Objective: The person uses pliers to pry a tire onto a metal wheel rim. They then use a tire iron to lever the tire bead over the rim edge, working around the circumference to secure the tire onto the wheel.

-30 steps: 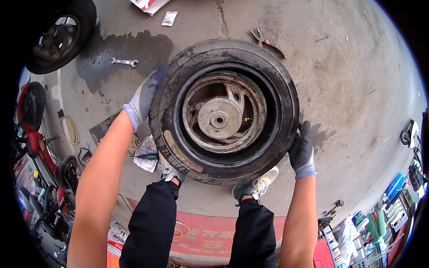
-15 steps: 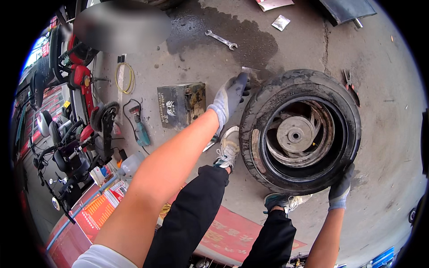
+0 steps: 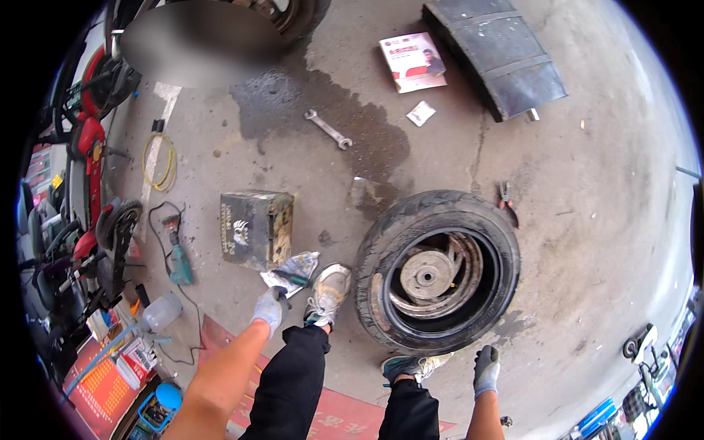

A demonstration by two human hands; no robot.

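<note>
A motorcycle wheel with a black tyre (image 3: 372,220) lies flat on the ground in front of my feet, its metal hub (image 3: 427,276) facing up. My right hand (image 3: 486,370), in a grey glove, hangs just off the tyre's near right side with fingers curled and nothing visible in them. My left hand (image 3: 271,309), also gloved, is beside my left shoe, close to a crumpled cloth (image 3: 301,265). A dark-handled tool (image 3: 295,278) lies on that cloth. The left fingers look curled; what they hold, if anything, is hidden.
A dirty black box (image 3: 249,231) stands left of the cloth. Around lie a wrench (image 3: 328,130), pliers (image 3: 506,202), a teal power tool (image 3: 178,264) and a yellow hose loop (image 3: 169,165). Far off are a booklet (image 3: 411,64) and a black case (image 3: 499,55). Scooters (image 3: 88,176) line the left.
Both hands have come off the wheel. My left hand has drawn back to the cloth, and my right hand has dropped nearer to me. The view has shifted, showing more ground beyond.
</note>
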